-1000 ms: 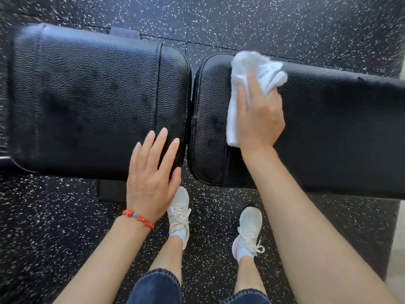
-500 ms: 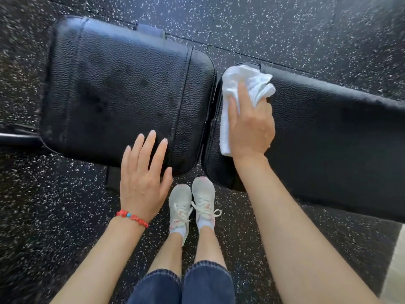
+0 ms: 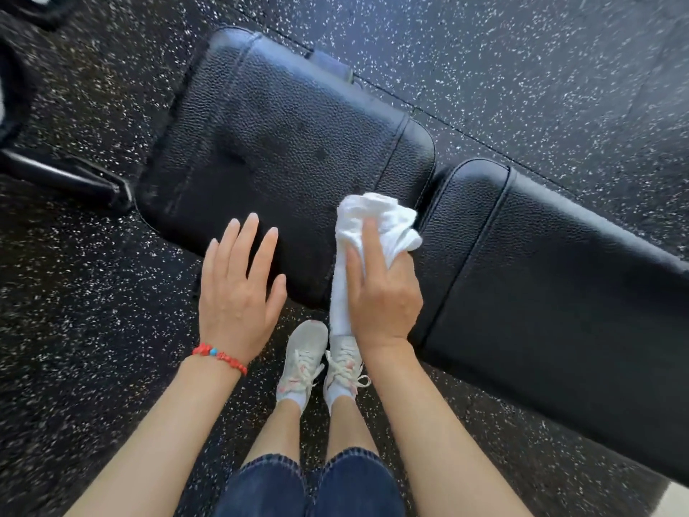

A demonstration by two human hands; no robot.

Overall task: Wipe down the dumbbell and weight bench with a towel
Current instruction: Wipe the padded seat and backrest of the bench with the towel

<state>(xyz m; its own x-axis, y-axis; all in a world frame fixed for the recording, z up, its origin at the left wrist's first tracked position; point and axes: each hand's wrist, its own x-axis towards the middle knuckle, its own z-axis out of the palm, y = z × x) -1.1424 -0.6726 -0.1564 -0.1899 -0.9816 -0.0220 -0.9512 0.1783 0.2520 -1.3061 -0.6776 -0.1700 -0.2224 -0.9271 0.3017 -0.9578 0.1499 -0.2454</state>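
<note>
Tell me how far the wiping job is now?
Done: cannot tell; no pad looks visibly cleaner. In hand: the right hand presses the towel onto the left bench pad; the left hand is open. Left: the dumbbell, not in view.

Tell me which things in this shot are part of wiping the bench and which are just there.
Part of the job: white towel, right hand, black bench pads, left hand.
Just there: speckled floor, sneakers, red bracelet.
</note>
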